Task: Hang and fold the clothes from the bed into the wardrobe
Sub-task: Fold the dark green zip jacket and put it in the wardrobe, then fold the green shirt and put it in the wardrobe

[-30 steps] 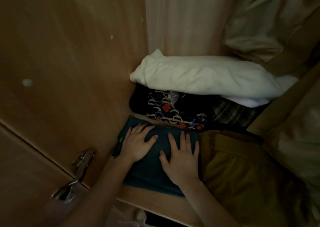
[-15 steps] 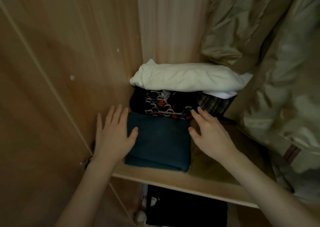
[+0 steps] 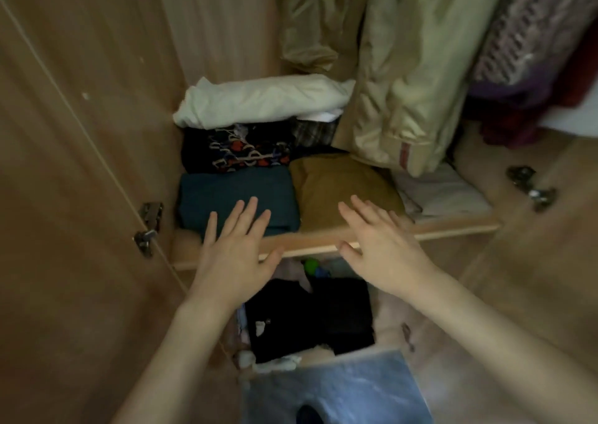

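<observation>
Head view: left hand [image 3: 234,255], fingers spread, holds nothing, teal fold [image 3: 238,198] at its twelve o'clock; right hand [image 3: 382,245] likewise spread and empty.

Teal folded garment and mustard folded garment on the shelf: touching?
Touching. The head view shows the teal folded garment and the mustard folded garment pressed edge to edge on the shelf, no shelf wood visible between them.

Single head-worn view, facing forward and steeply down into the wardrobe at close range. The shelf edge [image 3: 323,245] lies just beyond the left hand [image 3: 236,252] and right hand [image 3: 385,249].
</observation>
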